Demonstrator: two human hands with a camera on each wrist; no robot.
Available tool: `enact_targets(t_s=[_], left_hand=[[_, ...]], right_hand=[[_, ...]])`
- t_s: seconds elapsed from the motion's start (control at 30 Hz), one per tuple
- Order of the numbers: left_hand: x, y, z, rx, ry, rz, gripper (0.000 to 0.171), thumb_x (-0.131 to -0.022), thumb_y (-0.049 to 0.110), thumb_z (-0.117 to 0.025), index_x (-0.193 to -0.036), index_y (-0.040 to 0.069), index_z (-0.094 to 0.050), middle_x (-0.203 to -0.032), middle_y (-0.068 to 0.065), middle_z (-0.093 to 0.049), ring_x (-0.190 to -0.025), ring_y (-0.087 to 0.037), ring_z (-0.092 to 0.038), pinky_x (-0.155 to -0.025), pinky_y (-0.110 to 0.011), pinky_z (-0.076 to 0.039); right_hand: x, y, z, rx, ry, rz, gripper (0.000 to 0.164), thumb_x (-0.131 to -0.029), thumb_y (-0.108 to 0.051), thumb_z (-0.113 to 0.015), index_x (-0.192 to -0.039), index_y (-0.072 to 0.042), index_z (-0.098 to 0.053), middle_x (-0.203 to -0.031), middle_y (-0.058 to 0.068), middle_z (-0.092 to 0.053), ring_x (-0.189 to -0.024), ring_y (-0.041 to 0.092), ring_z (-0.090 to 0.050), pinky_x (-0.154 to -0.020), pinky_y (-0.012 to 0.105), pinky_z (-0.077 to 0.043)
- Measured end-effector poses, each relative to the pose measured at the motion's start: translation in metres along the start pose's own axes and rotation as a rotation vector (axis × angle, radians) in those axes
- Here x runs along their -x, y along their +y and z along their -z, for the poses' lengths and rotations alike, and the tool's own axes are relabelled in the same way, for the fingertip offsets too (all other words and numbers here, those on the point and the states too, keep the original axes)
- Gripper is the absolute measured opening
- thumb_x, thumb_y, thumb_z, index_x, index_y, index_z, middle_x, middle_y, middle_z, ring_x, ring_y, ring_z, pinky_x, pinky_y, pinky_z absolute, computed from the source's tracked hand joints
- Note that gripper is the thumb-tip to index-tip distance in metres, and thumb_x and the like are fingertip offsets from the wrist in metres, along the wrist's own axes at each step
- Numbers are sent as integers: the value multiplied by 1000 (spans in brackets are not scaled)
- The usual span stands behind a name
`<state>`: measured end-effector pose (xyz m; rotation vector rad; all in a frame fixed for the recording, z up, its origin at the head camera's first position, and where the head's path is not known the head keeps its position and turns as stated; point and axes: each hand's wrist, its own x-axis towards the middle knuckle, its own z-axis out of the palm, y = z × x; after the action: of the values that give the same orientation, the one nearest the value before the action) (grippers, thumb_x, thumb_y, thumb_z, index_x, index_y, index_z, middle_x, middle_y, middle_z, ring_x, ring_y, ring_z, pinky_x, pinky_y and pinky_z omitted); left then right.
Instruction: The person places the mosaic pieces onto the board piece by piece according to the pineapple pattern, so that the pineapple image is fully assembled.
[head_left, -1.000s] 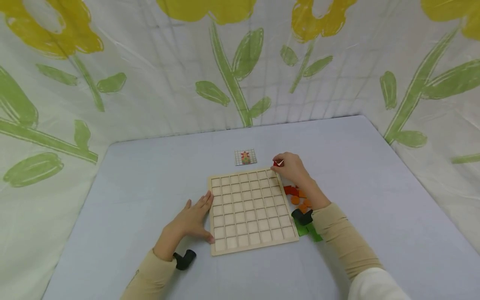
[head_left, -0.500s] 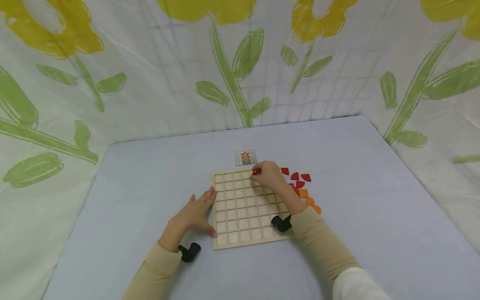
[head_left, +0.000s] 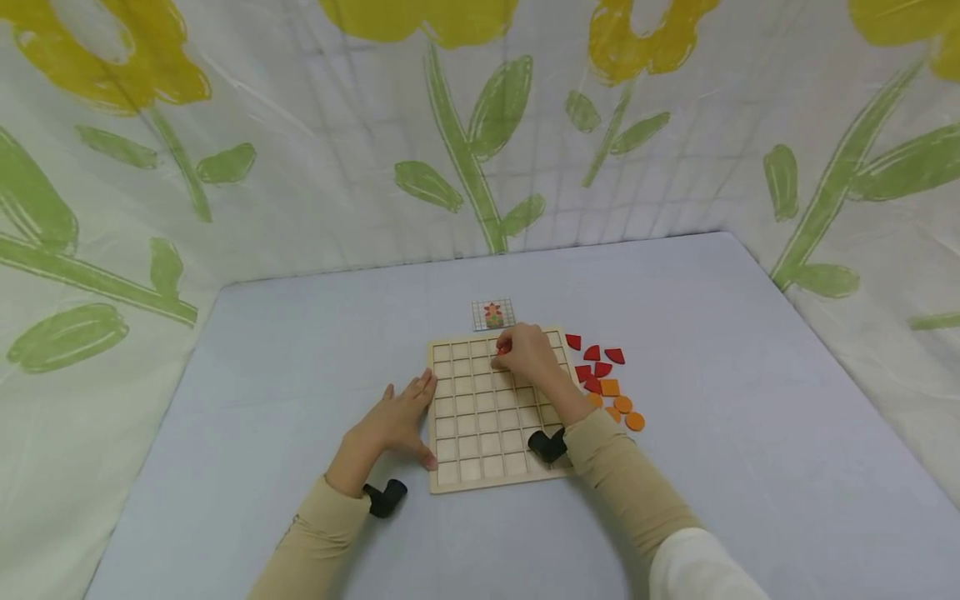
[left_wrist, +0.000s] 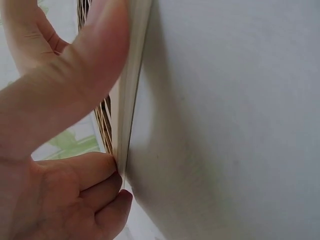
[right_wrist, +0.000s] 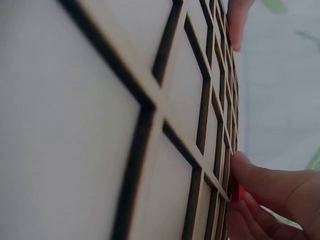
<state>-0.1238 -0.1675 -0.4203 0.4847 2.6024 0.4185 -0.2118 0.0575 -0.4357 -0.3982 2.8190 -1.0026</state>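
a table (head_left: 300, 350) bears a gridded board (head_left: 463, 450), a card (head_left: 492, 315), red pieces (head_left: 592, 353) and orange pieces (head_left: 622, 404).

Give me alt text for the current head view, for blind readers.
A right hand pinches a red piece near the far edge of a wooden grid board; the left hand touches its left edge. Red pieces and orange pieces lie right of it, a small card beyond.

Head view: light even, diffuse, fairly bright. Faint, soft shadows on table (head_left: 750, 375) beneath the sleeves (head_left: 630, 487), toward its near edge. Left wrist view dimmer; broad, blurry-edged shadow beside the board (left_wrist: 125, 105). Right wrist view: dim, nearest cells (right_wrist: 65, 125) soft, out of focus; curtain (right_wrist: 275, 100) beyond brighter, hazy.
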Motion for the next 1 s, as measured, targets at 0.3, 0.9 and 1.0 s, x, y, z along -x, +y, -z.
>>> enact_targets(t_s=[0.3, 0.9, 1.0], left_hand=[[0, 4, -1, 20, -9, 12, 126, -58, 29, -93, -150, -11, -17, -159, -23, -11, -145, -40, -16, -113, -63, -6], [-1, 5, 1, 10, -12, 50, 126, -57, 28, -94, -150, -10, -18, -159, -22, -11, -145, -39, -18, -114, -62, -6], [-1, 7, 3, 6, -10, 59, 126, -57, 27, -94, -150, -10, -18, -159, -22, -12, -145, -39, -18, -114, -62, -6]], right_hand=[[0, 0, -1, -74, 7, -37, 10, -81, -8, -78, -90, -3, -77, -84, 8, -73, -86, 26, -66, -76, 35, -54], [2, -12, 3, -3, -6, -118, 6, -82, -7, -76, -76, -5, -77, -79, 6, -71, -82, 27, -63, -72, 36, -54], [3, -11, 3, -26, 2, -127, 5, -83, -7, -76, -78, -5, -77, -79, 6, -71, -85, 28, -62, -73, 36, -53]])
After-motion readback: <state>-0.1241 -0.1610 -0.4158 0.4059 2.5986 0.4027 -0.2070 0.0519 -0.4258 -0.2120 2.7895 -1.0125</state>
